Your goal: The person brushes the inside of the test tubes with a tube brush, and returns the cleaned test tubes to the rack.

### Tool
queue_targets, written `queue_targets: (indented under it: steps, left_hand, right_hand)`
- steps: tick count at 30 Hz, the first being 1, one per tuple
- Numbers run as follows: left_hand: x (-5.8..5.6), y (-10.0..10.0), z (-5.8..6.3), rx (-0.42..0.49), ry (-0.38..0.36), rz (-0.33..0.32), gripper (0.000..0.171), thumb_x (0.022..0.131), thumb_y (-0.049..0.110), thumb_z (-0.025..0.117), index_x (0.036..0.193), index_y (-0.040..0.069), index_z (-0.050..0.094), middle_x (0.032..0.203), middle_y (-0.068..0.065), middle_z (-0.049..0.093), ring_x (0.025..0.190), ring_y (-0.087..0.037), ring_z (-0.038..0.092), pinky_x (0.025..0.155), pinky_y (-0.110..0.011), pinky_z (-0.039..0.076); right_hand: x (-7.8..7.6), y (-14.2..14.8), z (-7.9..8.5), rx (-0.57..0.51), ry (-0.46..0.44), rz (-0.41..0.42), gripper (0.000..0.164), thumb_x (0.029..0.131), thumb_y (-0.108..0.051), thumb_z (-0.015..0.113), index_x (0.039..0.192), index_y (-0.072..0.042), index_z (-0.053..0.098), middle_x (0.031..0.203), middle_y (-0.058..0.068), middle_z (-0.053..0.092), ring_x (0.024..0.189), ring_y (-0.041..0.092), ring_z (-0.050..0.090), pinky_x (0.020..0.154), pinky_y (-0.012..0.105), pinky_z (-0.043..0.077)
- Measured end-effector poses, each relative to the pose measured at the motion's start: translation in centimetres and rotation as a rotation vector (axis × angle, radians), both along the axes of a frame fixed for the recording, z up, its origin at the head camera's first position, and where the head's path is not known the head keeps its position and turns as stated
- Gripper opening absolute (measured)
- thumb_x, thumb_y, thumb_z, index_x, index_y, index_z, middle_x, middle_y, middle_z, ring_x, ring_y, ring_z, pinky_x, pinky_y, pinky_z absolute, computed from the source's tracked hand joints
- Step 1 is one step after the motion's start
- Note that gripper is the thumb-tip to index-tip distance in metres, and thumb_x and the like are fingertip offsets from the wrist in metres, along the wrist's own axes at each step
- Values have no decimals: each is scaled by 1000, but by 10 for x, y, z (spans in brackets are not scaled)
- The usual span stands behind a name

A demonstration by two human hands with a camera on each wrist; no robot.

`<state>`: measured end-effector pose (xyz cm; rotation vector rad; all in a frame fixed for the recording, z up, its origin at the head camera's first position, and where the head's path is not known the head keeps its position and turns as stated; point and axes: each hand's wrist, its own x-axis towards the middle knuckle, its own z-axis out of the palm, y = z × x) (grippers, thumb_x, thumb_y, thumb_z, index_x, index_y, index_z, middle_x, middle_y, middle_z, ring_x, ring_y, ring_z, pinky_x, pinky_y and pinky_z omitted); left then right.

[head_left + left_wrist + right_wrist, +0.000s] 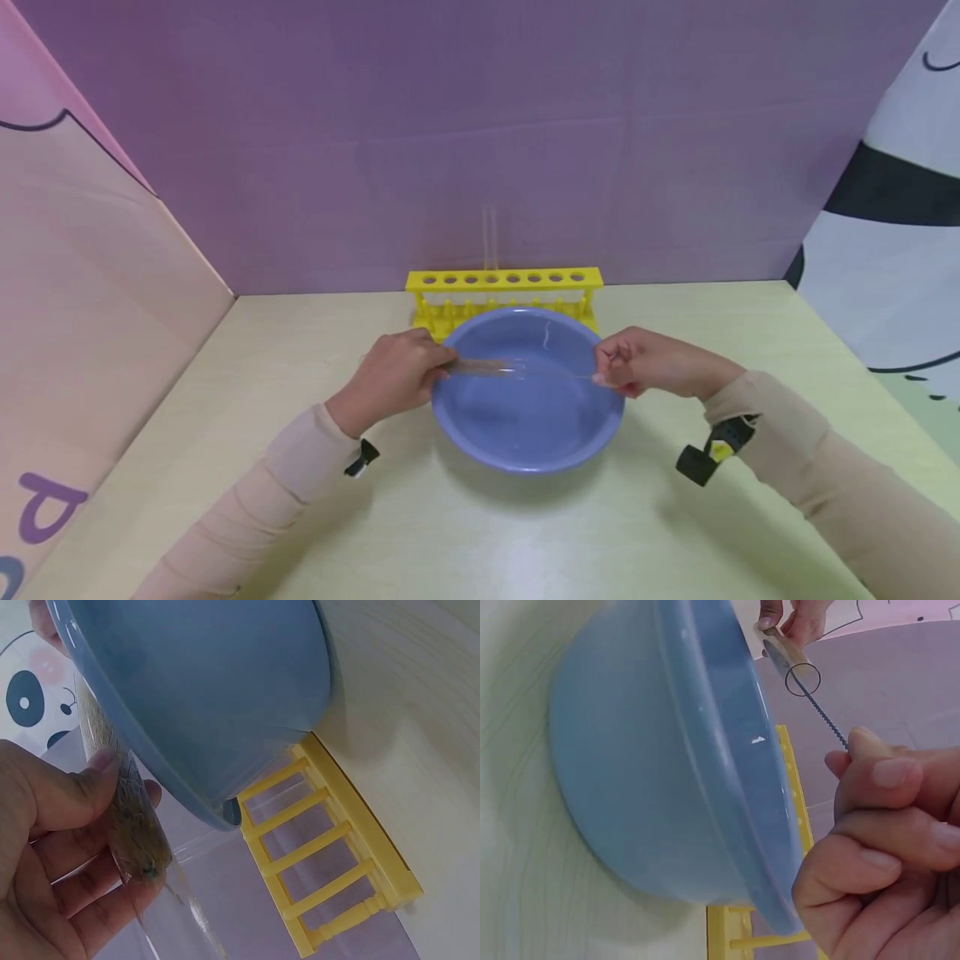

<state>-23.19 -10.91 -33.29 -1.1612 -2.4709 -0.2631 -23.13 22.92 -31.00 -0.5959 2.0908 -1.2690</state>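
Observation:
My left hand (405,367) grips a clear glass test tube (498,367) that lies nearly level over the blue basin (532,433). Inside the tube sits the bristle head of a test tube brush (141,836), pressed along the glass in the left wrist view. A twisted wire handle (823,714) comes out of the tube's mouth, which faces right. At the wire's other end my right hand (645,362) pinches it between thumb and curled fingers, over the basin's right rim.
Behind the basin stands a yellow test tube rack (502,280) with a row of holes. One upright glass tube (490,237) rises from it. The pale wooden table (517,542) meets a purple backdrop (450,150) at the rear and printed cloth on both sides.

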Motion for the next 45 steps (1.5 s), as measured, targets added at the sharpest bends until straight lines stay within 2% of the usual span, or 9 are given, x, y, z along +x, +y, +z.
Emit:
queue_targets:
  steps: [3, 8, 12, 16, 26, 30, 35, 39, 45]
  left_hand:
    - [0, 0, 0, 4, 1, 1, 16, 76, 4, 74, 91, 8, 75, 77, -1, 68, 64, -14, 55, 51, -26, 45]
    - [0, 0, 0, 12, 0, -1, 17, 75, 3, 74, 91, 8, 75, 77, -1, 68, 65, -15, 55, 52, -26, 45]
    - [0, 0, 0, 20, 6, -5, 17, 75, 2, 74, 91, 8, 75, 76, -1, 68, 64, -15, 56, 51, -26, 45]
    - [0, 1, 0, 22, 20, -6, 17, 74, 1, 73, 89, 8, 75, 75, -1, 68, 64, -15, 56, 51, -27, 45]
    - [0, 3, -1, 4, 13, 7, 16, 76, 1, 72, 91, 8, 75, 76, -2, 68, 65, -16, 57, 51, -27, 46]
    - [0, 3, 0, 2, 13, 7, 17, 76, 1, 71, 91, 8, 74, 75, -2, 67, 64, -16, 56, 50, -27, 45]
    - [1, 3, 0, 3, 11, 5, 17, 76, 0, 71, 91, 8, 74, 76, -1, 67, 65, -16, 56, 50, -27, 45]
    - [0, 3, -1, 4, 9, 1, 17, 76, 0, 71, 91, 8, 74, 76, -2, 68, 66, -16, 57, 51, -27, 46]
    - [0, 3, -3, 12, -2, -5, 19, 76, 0, 71, 92, 8, 74, 77, -2, 68, 66, -16, 58, 51, -27, 46]
  right_hand:
    - [-2, -2, 0, -20, -50, 6, 27, 93, -7, 54, 70, 3, 44, 56, -1, 37, 50, 10, 33, 52, 26, 30]
    - [-4, -5, -1, -34, -126, -19, 25, 93, -8, 54, 70, -5, 46, 57, 0, 42, 51, 10, 38, 54, 25, 33]
    - [-4, -7, -2, -51, -135, -23, 26, 93, -8, 55, 69, -7, 44, 57, 0, 42, 52, 10, 38, 54, 24, 33]
    - [-3, -10, -3, -53, -97, -35, 26, 93, -7, 55, 69, -6, 44, 56, 0, 41, 51, 10, 37, 52, 22, 32]
    - [2, -18, -7, -27, 74, -89, 26, 91, -5, 57, 73, 8, 42, 54, 1, 45, 50, 9, 40, 49, 22, 32]
    - [5, -21, -9, 15, 177, -91, 25, 91, -4, 57, 72, 3, 44, 54, 2, 45, 48, 9, 40, 47, 21, 31]
    - [9, -26, -11, 57, 372, -77, 22, 89, -2, 60, 71, -4, 49, 53, -1, 44, 47, 7, 39, 45, 21, 30]
    - [14, -31, -11, 73, 492, -97, 21, 87, -1, 63, 71, -7, 51, 51, -5, 42, 46, 5, 38, 44, 20, 31]
    - [20, -38, -14, 137, 701, -118, 21, 85, 1, 66, 70, -9, 54, 58, -3, 52, 53, 5, 42, 48, 21, 38]
